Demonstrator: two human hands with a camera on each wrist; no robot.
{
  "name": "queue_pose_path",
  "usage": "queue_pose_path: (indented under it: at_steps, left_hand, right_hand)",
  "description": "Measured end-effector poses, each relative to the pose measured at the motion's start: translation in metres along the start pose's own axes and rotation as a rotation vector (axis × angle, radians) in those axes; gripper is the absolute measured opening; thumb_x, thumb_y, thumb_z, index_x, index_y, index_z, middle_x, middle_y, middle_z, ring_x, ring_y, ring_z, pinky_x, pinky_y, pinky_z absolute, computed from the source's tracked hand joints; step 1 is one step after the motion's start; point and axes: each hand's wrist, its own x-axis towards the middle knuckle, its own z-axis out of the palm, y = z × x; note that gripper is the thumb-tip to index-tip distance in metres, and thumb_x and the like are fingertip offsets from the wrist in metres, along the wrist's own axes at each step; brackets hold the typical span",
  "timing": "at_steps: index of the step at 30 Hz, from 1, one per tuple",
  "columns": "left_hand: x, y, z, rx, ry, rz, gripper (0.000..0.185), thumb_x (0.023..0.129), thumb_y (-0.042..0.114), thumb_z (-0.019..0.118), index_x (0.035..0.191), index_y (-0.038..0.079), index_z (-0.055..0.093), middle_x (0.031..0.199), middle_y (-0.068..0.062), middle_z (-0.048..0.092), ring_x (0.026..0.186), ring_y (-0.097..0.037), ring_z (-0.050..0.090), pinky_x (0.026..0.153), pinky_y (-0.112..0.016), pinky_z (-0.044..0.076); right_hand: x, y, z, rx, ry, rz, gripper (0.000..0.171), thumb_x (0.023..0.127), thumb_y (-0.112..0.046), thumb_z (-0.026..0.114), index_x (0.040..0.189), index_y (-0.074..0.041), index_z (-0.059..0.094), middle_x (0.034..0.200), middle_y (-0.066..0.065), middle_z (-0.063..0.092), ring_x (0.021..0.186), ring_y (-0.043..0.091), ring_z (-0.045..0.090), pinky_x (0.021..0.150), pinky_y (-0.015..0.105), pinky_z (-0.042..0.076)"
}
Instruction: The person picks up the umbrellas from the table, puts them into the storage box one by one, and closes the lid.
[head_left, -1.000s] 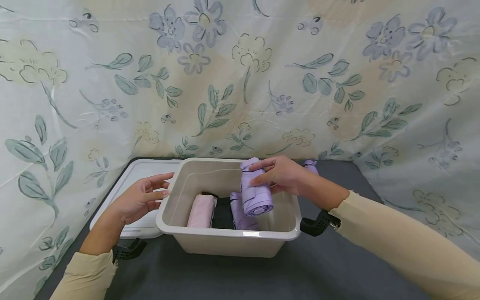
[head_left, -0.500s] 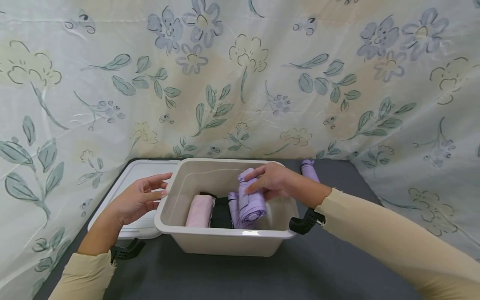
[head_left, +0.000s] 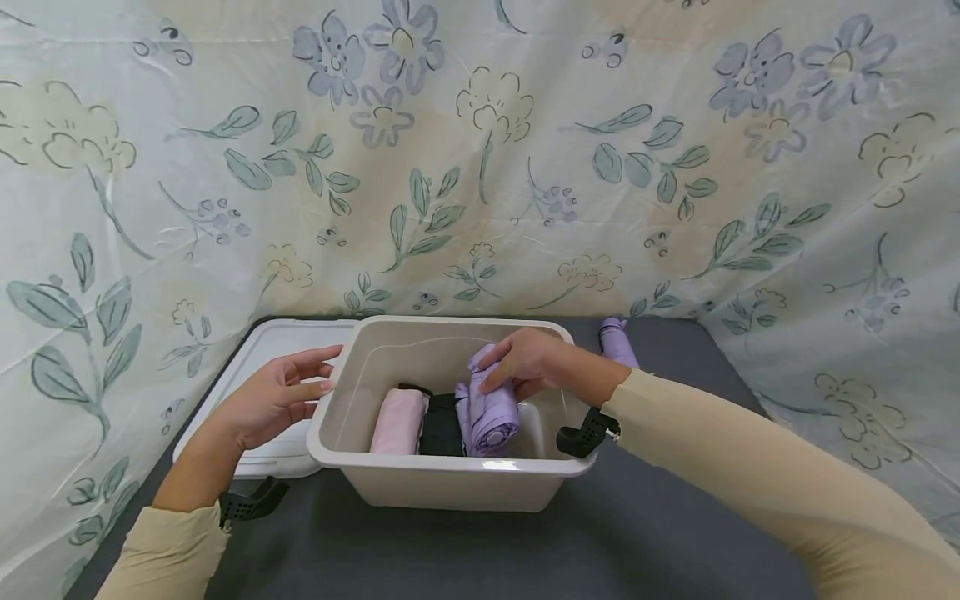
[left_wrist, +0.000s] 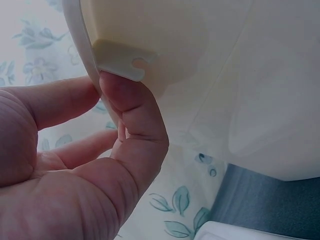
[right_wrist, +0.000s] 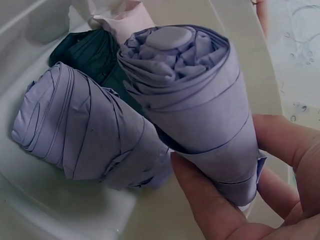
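Observation:
A beige plastic bin [head_left: 450, 492] stands on a dark grey table. My right hand [head_left: 501, 372] grips a rolled lilac umbrella [head_left: 492, 410] low inside the bin, and in the right wrist view its fingers [right_wrist: 210, 210] curl round the roll [right_wrist: 190, 100]. Beside it lie another lilac roll [right_wrist: 85, 125], a black one [head_left: 441, 427] and a pale pink one [head_left: 399, 422]. My left hand [head_left: 300, 387] rests with relaxed fingers against the bin's left rim. In the left wrist view its thumb [left_wrist: 127, 107] touches a small tab [left_wrist: 122, 60] under that rim.
A white lid [head_left: 262, 367] lies flat to the left of the bin, under my left hand. One more lilac umbrella [head_left: 617, 342] lies on the table behind the bin at the right. Flowered cloth [head_left: 480, 167] walls in the back and both sides.
My right hand has lowered the lilac umbrella from above the bin's rim down into it, next to the other lilac roll. My left hand has stayed at the rim.

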Motion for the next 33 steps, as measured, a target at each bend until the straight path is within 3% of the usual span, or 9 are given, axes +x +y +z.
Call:
queue_pose_path:
  at_steps: [9, 22, 33]
  left_hand:
    - [0.003, 0.003, -0.002, 0.011, 0.008, -0.012, 0.066, 0.102, 0.009, 0.061, 0.159, -0.002, 0.029, 0.119, -0.002, 0.060, 0.103, -0.012, 0.068, 0.088, -0.031, 0.061]
    - [0.004, 0.004, -0.002, 0.040, 0.022, -0.025, 0.068, 0.102, 0.012, 0.062, 0.160, 0.001, 0.029, 0.121, 0.000, 0.060, 0.106, -0.013, 0.068, 0.091, -0.031, 0.060]
    - [0.007, 0.006, -0.005, 0.012, 0.007, -0.030, 0.067, 0.102, 0.009, 0.061, 0.159, -0.002, 0.027, 0.120, -0.002, 0.060, 0.106, -0.014, 0.067, 0.089, -0.031, 0.061]
  right_hand:
    - [0.012, -0.003, 0.011, -0.018, -0.023, 0.031, 0.039, 0.080, -0.003, 0.085, 0.118, -0.006, 0.076, 0.116, 0.019, 0.071, 0.090, 0.031, 0.073, 0.078, 0.041, 0.064]
    - [0.018, 0.002, 0.019, -0.073, -0.031, 0.025, 0.038, 0.079, 0.003, 0.083, 0.116, -0.003, 0.075, 0.119, 0.018, 0.069, 0.092, 0.028, 0.071, 0.079, 0.043, 0.063]
    - [0.014, 0.000, 0.017, -0.241, -0.050, 0.066, 0.048, 0.083, -0.003, 0.083, 0.128, -0.013, 0.072, 0.109, 0.020, 0.067, 0.080, 0.034, 0.074, 0.066, 0.045, 0.064]
